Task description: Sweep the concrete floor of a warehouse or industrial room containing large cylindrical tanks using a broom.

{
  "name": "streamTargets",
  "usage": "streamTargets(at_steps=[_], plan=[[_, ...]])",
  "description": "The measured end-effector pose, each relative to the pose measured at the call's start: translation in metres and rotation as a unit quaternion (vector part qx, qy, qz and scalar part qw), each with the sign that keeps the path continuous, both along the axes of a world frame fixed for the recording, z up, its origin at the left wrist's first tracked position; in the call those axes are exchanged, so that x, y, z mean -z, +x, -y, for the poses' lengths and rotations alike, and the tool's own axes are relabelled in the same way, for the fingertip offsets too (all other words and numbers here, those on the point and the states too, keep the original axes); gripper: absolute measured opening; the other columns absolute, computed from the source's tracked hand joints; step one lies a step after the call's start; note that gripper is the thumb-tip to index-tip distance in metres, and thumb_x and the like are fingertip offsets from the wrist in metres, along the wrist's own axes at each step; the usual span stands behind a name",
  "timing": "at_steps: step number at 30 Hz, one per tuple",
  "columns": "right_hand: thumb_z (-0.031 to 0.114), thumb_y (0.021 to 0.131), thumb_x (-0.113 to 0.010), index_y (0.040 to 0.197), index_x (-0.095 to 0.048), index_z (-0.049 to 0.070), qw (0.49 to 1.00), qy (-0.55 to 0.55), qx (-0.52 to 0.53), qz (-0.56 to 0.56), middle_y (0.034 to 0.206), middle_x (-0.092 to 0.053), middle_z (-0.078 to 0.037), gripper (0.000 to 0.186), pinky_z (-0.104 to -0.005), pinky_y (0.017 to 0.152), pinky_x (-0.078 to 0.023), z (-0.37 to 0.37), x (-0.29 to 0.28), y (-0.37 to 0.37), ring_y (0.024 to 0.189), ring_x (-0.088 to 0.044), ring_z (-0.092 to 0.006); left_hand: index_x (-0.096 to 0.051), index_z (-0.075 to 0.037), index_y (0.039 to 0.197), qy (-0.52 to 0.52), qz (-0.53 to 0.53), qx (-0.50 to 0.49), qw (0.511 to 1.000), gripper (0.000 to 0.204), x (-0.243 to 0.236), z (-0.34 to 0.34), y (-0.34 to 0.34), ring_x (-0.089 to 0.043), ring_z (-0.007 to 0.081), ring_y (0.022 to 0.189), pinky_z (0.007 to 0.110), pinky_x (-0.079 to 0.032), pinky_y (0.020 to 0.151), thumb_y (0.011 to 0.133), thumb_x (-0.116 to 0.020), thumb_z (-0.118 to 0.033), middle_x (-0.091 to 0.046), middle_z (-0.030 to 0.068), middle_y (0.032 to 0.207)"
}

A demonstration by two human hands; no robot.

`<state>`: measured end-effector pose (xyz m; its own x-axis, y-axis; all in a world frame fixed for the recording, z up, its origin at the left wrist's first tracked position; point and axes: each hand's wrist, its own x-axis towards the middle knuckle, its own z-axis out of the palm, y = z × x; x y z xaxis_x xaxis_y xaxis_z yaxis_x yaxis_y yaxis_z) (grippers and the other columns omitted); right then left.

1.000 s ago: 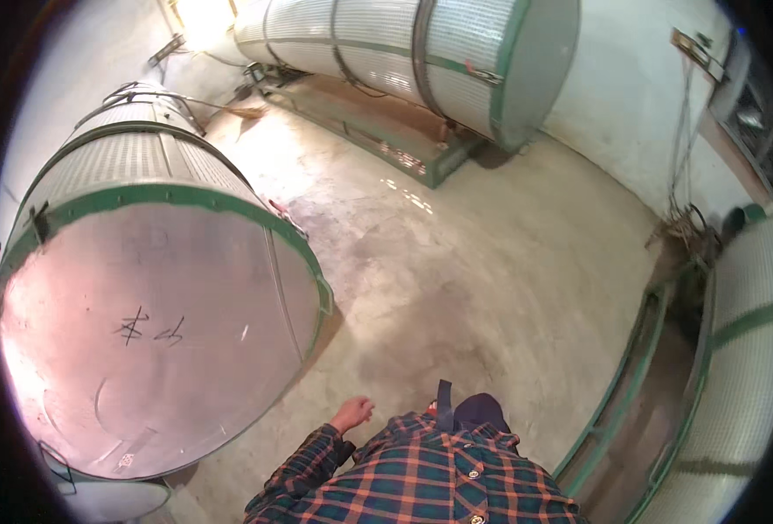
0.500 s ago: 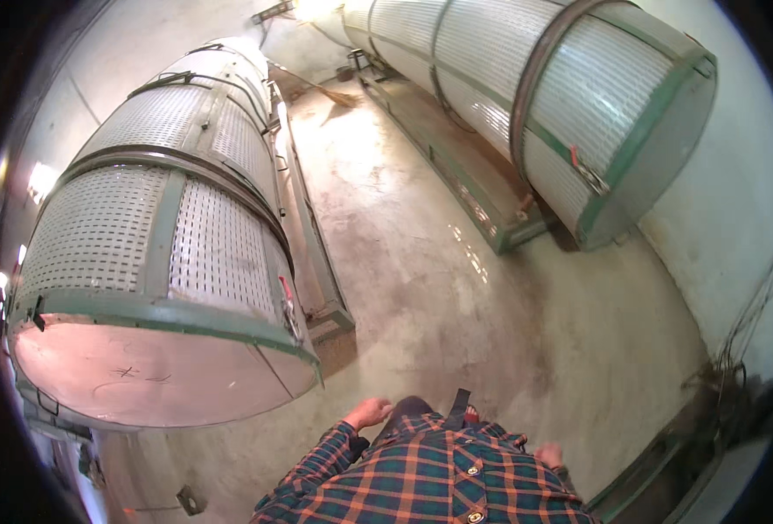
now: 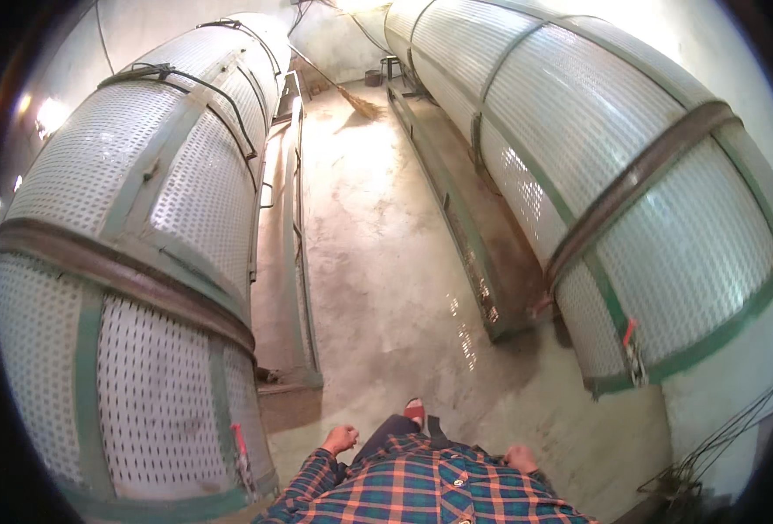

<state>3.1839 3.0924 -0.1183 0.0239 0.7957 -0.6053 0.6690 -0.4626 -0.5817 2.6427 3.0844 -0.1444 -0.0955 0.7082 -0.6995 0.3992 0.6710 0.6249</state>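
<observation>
My left hand (image 3: 341,438) hangs beside my left thigh, fingers loosely bent and a little apart, with nothing seen in it. Nearest to it is the near end of the left perforated metal drum (image 3: 155,402), which has green bands and a red-handled latch (image 3: 240,441); hand and drum are apart. At my right side, my right hand (image 3: 520,458) is small and blurred, and its fingers cannot be made out. One foot in a red sandal (image 3: 414,410) shows ahead of my plaid shirt.
A second perforated drum (image 3: 666,253) lies along the right, over a low green frame (image 3: 443,210). Another low frame (image 3: 299,262) edges the left drum. The concrete floor (image 3: 360,236) runs between them to a straw broom (image 3: 360,103). Cables (image 3: 709,445) hang at the right.
I have moved forward between the drums; both now reach nearer on either side. The left drum's flat end has left the view, and the red sandal shows more plainly.
</observation>
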Motion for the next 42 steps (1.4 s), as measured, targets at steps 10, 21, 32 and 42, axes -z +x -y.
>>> streamTargets(at_steps=[10,21,32,42], plan=[[0.019,0.085,-0.051,0.068,-0.061,0.004,0.994,0.007,-0.106,0.032,0.071,-0.064,-0.007,0.024,-0.0357,0.054,-0.049,-0.266,0.016,-0.017,0.055,-0.059,-0.0189,-0.062,0.001,0.095,0.079,0.01,-0.039,0.996,0.032,-0.097,-0.275,-0.032,-0.061,0.0147,0.065,0.029,-0.05,0.063,0.087,-0.053,-0.028,-0.063,0.0079,0.074],[0.023,0.087,-0.049,0.076,-0.061,0.001,0.986,0.016,-0.136,-0.099,0.066,-0.064,-0.009,0.027,-0.0339,0.055,-0.05,-0.646,0.059,-0.141,0.058,-0.062,-0.0199,-0.062,0.002,0.092,0.106,-0.066,-0.07,0.99,0.033,-0.132,-0.49,-0.079,-0.064,0.0192,0.068,0.032,-0.049,0.066,0.086,-0.054,-0.029,-0.065,0.0118,0.075],[0.013,0.09,-0.047,0.089,-0.055,0.001,0.966,-0.047,-0.007,-0.256,0.072,-0.061,-0.011,0.014,-0.0295,0.051,-0.05,-0.961,0.015,-0.333,0.058,-0.06,-0.0165,-0.063,0.001,0.095,-0.034,-0.044,0.043,0.997,0.037,-0.05,-0.647,-0.171,-0.064,0.0204,0.074,0.033,-0.048,0.073,0.085,-0.055,-0.033,-0.066,0.0122,0.08],[0.024,0.084,-0.047,0.062,-0.059,0.003,0.982,-0.001,-0.088,-0.165,0.063,-0.061,-0.013,0.032,-0.0404,0.056,-0.047,-1.117,0.02,-0.313,0.058,-0.061,-0.0266,-0.064,-0.002,0.089,0.105,-0.079,-0.075,0.988,0.03,-0.08,-0.992,-0.327,-0.063,0.0312,0.074,0.038,-0.049,0.069,0.084,-0.052,-0.029,-0.064,0.0166,0.075]])
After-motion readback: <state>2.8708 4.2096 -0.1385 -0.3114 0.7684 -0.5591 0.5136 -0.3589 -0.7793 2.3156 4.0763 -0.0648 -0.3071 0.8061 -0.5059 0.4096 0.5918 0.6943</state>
